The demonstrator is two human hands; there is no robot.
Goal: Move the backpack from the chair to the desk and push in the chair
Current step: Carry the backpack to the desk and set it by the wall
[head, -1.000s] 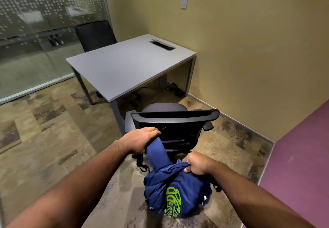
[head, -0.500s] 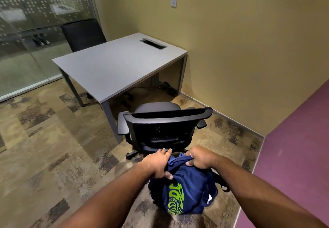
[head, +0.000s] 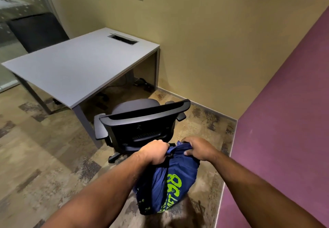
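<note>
Both grips, left hand (head: 156, 152) and right hand (head: 199, 148), clamp the backpack's (head: 170, 183) bunched top behind the chair (head: 142, 121). Risk: loose fabric slips, or it snags the chairback before reaching the bench (head: 76, 67).

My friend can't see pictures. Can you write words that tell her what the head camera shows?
Two bare hands, left hand and right hand, hold a blue backpack by its top, behind a black office chair. The chair faces a bare grey desk in a yellow-walled room.
</note>
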